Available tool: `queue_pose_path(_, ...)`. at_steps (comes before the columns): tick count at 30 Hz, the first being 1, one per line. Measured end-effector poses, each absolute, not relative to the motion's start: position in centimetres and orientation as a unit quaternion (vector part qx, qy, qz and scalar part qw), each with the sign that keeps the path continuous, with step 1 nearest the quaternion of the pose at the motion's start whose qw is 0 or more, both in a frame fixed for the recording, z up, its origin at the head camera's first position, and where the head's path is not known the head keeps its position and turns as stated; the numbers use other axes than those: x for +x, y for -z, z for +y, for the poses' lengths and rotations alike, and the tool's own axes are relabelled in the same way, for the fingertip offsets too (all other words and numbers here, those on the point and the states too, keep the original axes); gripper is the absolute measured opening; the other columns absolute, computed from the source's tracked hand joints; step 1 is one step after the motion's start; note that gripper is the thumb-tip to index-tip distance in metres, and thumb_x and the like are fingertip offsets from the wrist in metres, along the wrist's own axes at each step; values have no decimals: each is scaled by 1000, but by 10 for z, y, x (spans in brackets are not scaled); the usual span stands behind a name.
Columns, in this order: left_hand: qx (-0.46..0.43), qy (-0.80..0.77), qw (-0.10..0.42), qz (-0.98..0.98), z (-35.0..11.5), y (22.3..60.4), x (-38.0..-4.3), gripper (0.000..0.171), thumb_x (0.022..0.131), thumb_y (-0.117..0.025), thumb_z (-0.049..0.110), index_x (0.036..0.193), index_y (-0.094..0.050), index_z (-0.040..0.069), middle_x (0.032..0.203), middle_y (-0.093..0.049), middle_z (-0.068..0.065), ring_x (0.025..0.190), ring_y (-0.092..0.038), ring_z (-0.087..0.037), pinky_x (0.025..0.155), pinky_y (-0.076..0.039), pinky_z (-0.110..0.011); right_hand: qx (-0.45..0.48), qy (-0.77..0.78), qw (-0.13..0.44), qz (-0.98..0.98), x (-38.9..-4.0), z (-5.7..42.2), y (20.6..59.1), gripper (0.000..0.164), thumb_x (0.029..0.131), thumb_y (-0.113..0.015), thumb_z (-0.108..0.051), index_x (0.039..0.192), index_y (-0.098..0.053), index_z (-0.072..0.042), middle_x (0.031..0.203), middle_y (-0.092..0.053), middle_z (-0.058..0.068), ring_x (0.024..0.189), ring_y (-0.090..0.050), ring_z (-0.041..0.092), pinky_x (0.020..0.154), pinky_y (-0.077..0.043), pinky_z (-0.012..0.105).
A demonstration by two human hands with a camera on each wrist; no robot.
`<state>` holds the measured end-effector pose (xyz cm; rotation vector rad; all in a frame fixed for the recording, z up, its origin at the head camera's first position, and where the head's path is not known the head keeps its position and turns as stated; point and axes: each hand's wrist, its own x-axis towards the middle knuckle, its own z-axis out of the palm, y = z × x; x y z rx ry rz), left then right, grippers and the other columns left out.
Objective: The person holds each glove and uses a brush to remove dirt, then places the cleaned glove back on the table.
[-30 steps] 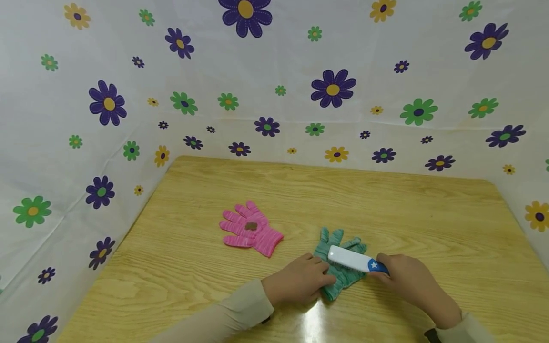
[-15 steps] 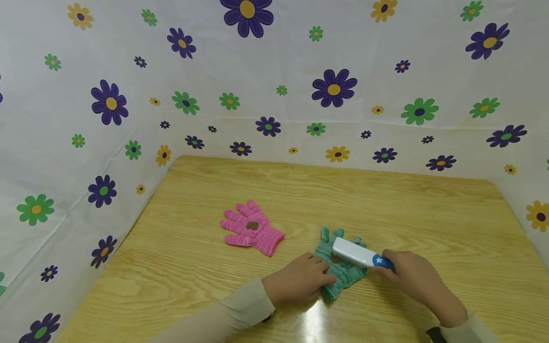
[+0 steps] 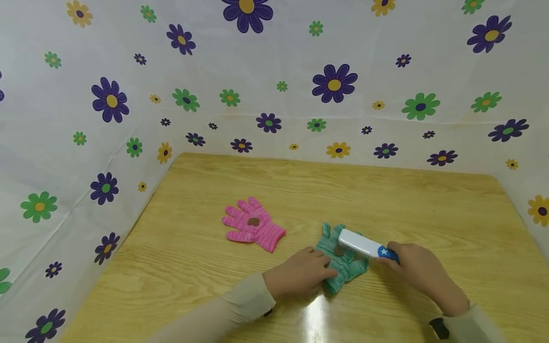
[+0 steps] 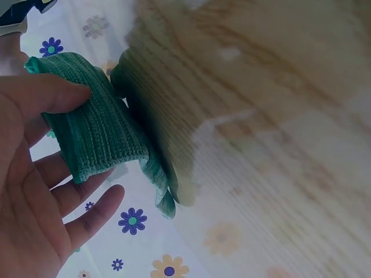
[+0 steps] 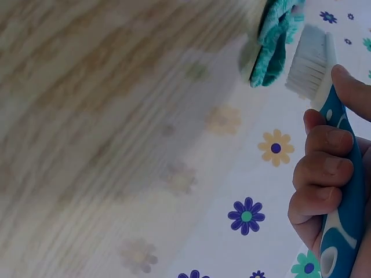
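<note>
A green knitted glove point(image 3: 353, 269) lies on the table, a brown patch partly visible on it. My left hand point(image 3: 300, 272) pinches its ribbed cuff point(image 4: 110, 124) between thumb and fingers, as the left wrist view shows. My right hand point(image 3: 418, 269) grips the blue handle of a white-headed brush point(image 3: 360, 243), fingers wrapped round it. The brush's pale bristles point(image 5: 307, 68) face down over the glove; in the right wrist view a gap shows between them and the green knit.
To the left a pink knitted glove point(image 3: 255, 225) lies flat, with a brown patch on it. The wooden table point(image 3: 193, 190) is bordered at the back and sides by a white flower-patterned sheet point(image 3: 283, 57).
The brush in my right hand has moved up and to the right over the green glove, uncovering some of the brown patch. My left hand keeps its hold on the cuff.
</note>
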<state>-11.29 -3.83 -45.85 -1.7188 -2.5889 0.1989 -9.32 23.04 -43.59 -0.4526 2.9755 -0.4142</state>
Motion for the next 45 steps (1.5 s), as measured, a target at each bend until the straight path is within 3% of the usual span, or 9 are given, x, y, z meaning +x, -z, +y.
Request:
queue_pose_path(11,-549,-67,5,-833,-39,455,-113,17,92,-55,25,108,-62,28,96,-63,9,89,-58,-8,75,-44,-25,-146,139,73,977,-89,227,431,25,85,-64,-35,85,-60,-10,60,-47,-7,51,-37,7,48,-26,21)
queue_pose_path(18,-548,-65,-3,-834,-36,455,-114,19,92,-55,24,108,-62,28,95,-62,8,90,-58,-8,76,-45,-25,-167,133,87,973,-92,224,435,25,84,-65,-37,79,-57,-13,60,-49,-8,51,-37,6,49,-28,21)
queue_pose_path(26,-556,-60,6,-829,-36,456,-113,17,92,-56,24,106,-63,28,95,-63,8,88,-58,-7,74,-45,-24,-148,139,57,978,-93,227,438,27,86,-65,-32,74,-50,-12,56,-37,-5,49,-31,7,47,-22,20)
queue_pose_path(34,-552,-67,-4,-831,-37,454,-113,19,92,-55,25,109,-62,29,95,-63,9,90,-58,-8,76,-45,-25,-198,121,70,970,-91,221,437,26,85,-65,-36,77,-54,-14,59,-45,-9,51,-35,4,48,-28,20)
queue_pose_path(39,-556,-68,4,-829,-36,454,-113,18,92,-56,24,108,-62,28,95,-63,9,89,-58,-8,73,-44,-24,-169,119,52,977,-91,225,436,26,85,-65,-33,77,-53,-12,57,-43,-6,50,-34,7,47,-25,21)
queue_pose_path(45,-552,-70,-2,-831,-36,455,-114,18,92,-56,25,108,-63,28,95,-63,9,90,-59,-8,76,-45,-25,-199,99,58,973,-91,221,436,25,85,-65,-34,82,-57,-11,62,-52,-6,51,-37,4,47,-31,21)
